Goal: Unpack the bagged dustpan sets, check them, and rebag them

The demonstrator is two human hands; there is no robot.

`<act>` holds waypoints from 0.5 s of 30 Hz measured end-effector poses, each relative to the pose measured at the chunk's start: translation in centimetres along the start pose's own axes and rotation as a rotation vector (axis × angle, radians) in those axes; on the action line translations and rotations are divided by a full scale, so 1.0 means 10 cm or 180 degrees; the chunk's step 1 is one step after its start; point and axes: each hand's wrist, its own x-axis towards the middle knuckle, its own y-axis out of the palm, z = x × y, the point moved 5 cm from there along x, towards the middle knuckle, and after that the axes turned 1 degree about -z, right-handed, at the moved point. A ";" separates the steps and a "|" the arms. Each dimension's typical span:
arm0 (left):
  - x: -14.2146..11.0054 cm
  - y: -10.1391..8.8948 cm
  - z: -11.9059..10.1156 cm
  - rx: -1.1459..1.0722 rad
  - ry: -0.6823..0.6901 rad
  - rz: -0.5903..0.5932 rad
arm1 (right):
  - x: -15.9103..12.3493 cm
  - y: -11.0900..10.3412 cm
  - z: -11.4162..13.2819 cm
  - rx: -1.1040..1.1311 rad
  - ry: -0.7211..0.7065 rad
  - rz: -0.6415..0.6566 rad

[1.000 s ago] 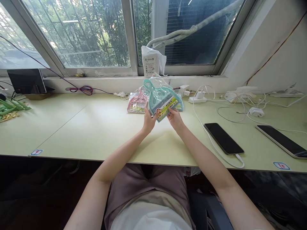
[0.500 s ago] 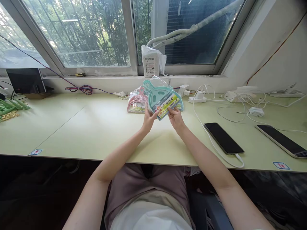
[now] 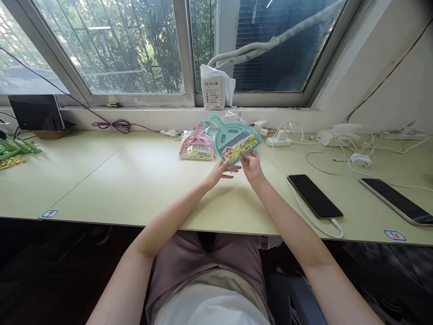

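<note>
A mint-green mini dustpan and brush set (image 3: 235, 136) in clear wrap is raised over the table, tilted, its yellow label facing me. My right hand (image 3: 252, 167) pinches its lower right edge between thumb and fingers. Below the lower left corner, my left hand (image 3: 219, 175) has its fingers stretched out and apart; whether its thumb touches the wrap I cannot tell. A pink dustpan and brush set (image 3: 196, 144), also wrapped, stands to the left, with some green showing behind its handle.
Behind stands a white packaged box (image 3: 214, 92) on the windowsill. White chargers and cables (image 3: 348, 135) spread over the back right. Two phones lie at right, one dark phone (image 3: 315, 196) on a cable. A tablet (image 3: 36, 113) and green stalks (image 3: 18, 149) are at far left.
The green dustpan set has shifted slightly right and down, uncovering more of the pink one. My left hand has slid off its left side to below it, fingers opening out.
</note>
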 end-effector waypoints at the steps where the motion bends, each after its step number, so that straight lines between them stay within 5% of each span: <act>1: 0.02 -0.01 0.00 -0.0040 0.0023 -0.0003 | 0.00 0.00 0.00 0.0004 0.0006 0.0004; 8: 0.06 -0.32 -0.11 -0.0428 0.0591 -0.1029 | -0.04 0.08 -0.10 -0.0018 0.0152 0.0280; 15: 0.02 -0.29 -0.03 -0.0696 0.0372 -0.1008 | -0.08 0.05 -0.19 -0.0084 0.0170 0.0217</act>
